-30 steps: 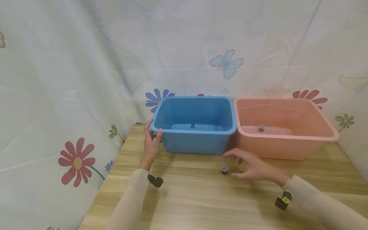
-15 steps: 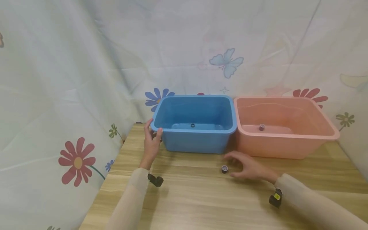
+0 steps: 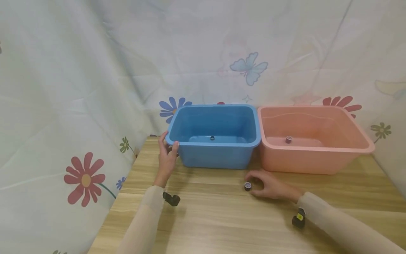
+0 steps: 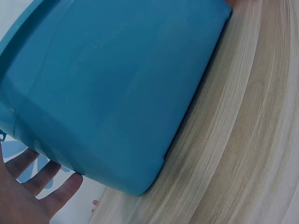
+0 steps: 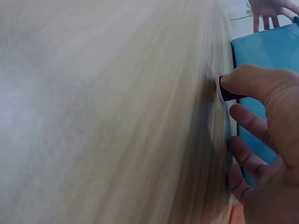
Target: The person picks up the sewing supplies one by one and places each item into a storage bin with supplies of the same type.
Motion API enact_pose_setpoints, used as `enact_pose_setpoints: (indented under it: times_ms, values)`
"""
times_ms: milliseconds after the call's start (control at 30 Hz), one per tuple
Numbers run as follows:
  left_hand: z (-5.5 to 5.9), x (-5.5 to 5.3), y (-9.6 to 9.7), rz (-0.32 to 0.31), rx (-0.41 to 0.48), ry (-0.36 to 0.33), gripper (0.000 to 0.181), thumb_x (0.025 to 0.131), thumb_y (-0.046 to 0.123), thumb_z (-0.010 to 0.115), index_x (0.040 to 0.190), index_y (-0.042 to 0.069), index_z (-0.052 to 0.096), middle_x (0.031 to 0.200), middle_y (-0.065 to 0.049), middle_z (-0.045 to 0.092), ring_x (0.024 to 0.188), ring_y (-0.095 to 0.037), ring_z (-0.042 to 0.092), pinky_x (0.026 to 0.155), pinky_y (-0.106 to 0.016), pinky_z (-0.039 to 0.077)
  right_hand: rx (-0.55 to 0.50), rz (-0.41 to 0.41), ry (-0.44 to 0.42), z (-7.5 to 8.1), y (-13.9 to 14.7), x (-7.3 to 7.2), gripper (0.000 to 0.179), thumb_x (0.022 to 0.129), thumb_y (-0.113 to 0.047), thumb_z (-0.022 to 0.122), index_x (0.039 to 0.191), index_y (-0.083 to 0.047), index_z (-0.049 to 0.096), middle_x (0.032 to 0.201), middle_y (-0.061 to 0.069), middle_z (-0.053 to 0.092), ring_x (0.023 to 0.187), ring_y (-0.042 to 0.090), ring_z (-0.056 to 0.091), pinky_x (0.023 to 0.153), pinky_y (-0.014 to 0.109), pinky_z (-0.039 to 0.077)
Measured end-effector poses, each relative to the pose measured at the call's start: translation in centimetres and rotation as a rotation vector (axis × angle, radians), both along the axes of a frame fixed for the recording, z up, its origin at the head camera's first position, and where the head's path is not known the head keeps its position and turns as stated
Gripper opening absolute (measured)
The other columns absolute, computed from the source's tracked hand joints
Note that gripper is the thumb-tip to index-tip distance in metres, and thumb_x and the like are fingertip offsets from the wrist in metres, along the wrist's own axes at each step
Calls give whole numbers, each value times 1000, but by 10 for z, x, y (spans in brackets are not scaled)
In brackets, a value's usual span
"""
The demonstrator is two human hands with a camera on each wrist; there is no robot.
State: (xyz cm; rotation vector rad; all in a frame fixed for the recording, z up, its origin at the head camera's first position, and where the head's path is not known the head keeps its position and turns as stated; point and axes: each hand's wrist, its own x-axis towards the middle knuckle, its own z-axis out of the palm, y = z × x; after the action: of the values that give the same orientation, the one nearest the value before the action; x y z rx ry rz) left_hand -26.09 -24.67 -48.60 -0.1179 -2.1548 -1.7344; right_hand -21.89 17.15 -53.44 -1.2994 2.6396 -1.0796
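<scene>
My left hand [image 3: 167,161] holds the near left corner of a blue plastic bin [image 3: 215,157], with the thumb at the front of the rim and the fingers along the side. In the left wrist view, the fingertips touch the blue wall. On the wooden table, a small dark cylinder [image 3: 247,186] with a pale ringed top sits between the thumb and index finger of my right hand [image 3: 268,185]. The right wrist view shows the thumb against this cylinder [image 5: 229,91]; the index finger is mostly hidden there, and the other fingers are bent beside it.
A pink bin [image 3: 304,162] stands right of the blue one, their rims touching. Inside it lies a similar small cylinder [image 3: 288,139]. One small dark round piece [image 3: 212,138] lies inside the blue bin. A patterned curtain [image 3: 203,53] hangs behind the wooden table [image 3: 209,215].
My right hand has moved slightly left, and its thumb and index finger have closed in around the small cylinder on the table. The left hand stays at the blue bin's corner.
</scene>
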Motion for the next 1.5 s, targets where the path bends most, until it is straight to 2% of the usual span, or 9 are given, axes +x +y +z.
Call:
enact_pose_setpoints:
  times_ms: [167, 400, 833, 967, 1067, 1233, 1400, 1500]
  values:
    - [2, 1, 0, -6, 1, 1, 62, 105, 43, 57, 157, 37, 25, 150, -22, 49, 122, -41, 58, 93, -69, 50, -13, 4, 51, -2, -1, 0, 41, 80, -9, 86, 117, -12, 69, 115, -5, 70, 106, 16, 61, 92, 39, 51]
    - [34, 22, 9, -43, 6, -40, 67, 106, 31, 56, 160, 16, 20, 151, -29, 46, 123, -41, 58, 96, -69, 49, -7, -21, 51, -4, -3, 0, 34, 83, -13, 86, 112, -17, 70, 109, -15, 69, 102, 12, 60, 88, 36, 50]
    - [35, 23, 9, -41, 3, -44, 66, 106, 33, 56, 159, 16, 22, 152, -29, 44, 125, -43, 56, 96, -65, 51, -4, -32, 51, -3, -2, 2, 33, 83, -13, 85, 112, -19, 70, 110, -15, 69, 103, 10, 59, 89, 37, 50]
    - [34, 22, 9, -41, 3, -44, 66, 106, 33, 56, 159, 15, 22, 152, -29, 45, 125, -43, 57, 96, -66, 50, -13, -28, 68, -5, -2, 2, 33, 82, -13, 85, 111, -20, 70, 110, -14, 69, 102, 10, 60, 88, 37, 50]
    - [24, 15, 5, -44, 16, -43, 67, 106, 33, 57, 160, 18, 21, 152, -29, 44, 126, -43, 56, 97, -67, 49, -17, -28, 75, -6, -3, 2, 33, 82, -12, 85, 110, -20, 70, 109, -15, 69, 101, 9, 60, 87, 36, 49]
    - [6, 2, 0, -36, 26, -37, 67, 105, 36, 57, 161, 28, 20, 154, -26, 44, 128, -43, 54, 97, -68, 48, -29, -27, 92, -8, -4, 0, 33, 81, -13, 86, 109, -20, 70, 107, -16, 69, 101, 9, 60, 87, 35, 49]
    - [1, 0, -1, -17, 1, -19, 64, 104, 44, 57, 158, 39, 23, 152, -20, 47, 125, -39, 57, 95, -68, 50, -17, -32, 80, -7, -4, 1, 33, 81, -13, 85, 107, -23, 68, 104, -18, 68, 98, 8, 59, 86, 35, 48]
    - [0, 0, -1, -13, -2, -12, 62, 103, 47, 57, 156, 42, 24, 151, -19, 48, 123, -38, 58, 93, -69, 50, -11, -34, 59, -6, -4, 2, 32, 81, -13, 85, 106, -24, 68, 102, -18, 67, 96, 7, 58, 86, 35, 48]
